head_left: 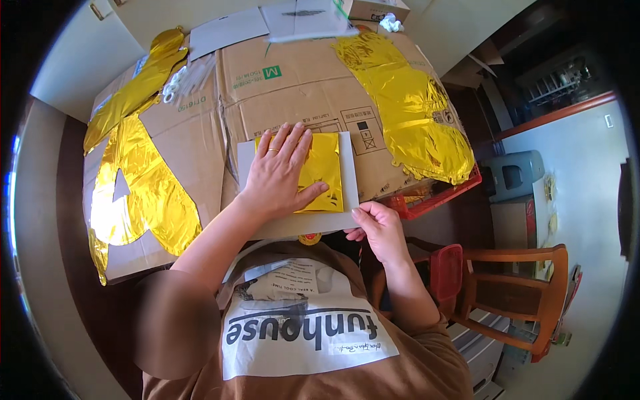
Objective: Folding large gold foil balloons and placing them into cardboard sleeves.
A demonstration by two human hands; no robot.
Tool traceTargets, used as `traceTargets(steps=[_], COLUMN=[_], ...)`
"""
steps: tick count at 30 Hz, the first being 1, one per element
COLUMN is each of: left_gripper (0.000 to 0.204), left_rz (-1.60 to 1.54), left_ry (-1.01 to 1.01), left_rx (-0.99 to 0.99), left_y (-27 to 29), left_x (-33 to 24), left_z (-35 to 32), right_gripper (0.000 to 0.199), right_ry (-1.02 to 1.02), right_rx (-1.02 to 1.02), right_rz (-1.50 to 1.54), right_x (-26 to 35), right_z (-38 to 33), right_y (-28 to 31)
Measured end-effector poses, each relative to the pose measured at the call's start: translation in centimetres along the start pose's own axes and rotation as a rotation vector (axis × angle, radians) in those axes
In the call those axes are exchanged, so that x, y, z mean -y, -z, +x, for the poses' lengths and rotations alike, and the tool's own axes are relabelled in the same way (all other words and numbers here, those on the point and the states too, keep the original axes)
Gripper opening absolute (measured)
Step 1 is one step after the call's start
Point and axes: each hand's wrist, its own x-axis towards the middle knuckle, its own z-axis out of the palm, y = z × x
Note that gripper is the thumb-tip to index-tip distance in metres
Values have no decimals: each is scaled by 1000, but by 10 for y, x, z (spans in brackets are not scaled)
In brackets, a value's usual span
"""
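Note:
My left hand (279,175) lies flat, fingers stretched out, on a folded square of shiny gold foil (327,163). Under the foil is a pale grey card (349,167), slightly larger than it, at the near edge of the cardboard-covered table (280,93). With thumb and fingers my right hand (381,233) pinches the card's near right corner. To the left, a flat gold foil balloon (150,180) with a triangular hole hangs partly over the edge. Another flat gold foil balloon (413,107), wrinkled at its rim, is spread out on the right.
White sheets (227,32) and a small carton (377,9) sit at the far edge, near a crumpled white tissue (391,24). Clear plastic with white loops (175,85) lies by the left balloon. A red basket (437,200) and a wooden chair (517,256) stand to the right.

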Motion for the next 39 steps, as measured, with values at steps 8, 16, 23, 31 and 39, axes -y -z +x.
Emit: traceTargets(steps=[8, 16, 23, 31, 39], left_gripper=[95, 95, 94, 95, 87], left_rz=[13, 25, 38, 27, -8], left_ry=[23, 29, 28, 41, 50], left_rx=[24, 29, 28, 34, -11], left_y=[-1, -5, -8, -7, -8], left_x=[-2, 0, 1, 1, 2], left_z=[-2, -4, -5, -5, -7], right_gripper=[24, 24, 19, 63, 87], right_ry=[3, -3, 349, 875, 701], right_rx=[-49, -52, -304, -223, -67], right_rz=[82, -83, -672, -1120, -1390], right_x=[-11, 4, 9, 21, -14], right_z=[-1, 1, -7, -2, -16], right_y=[-8, -6, -8, -41, -48])
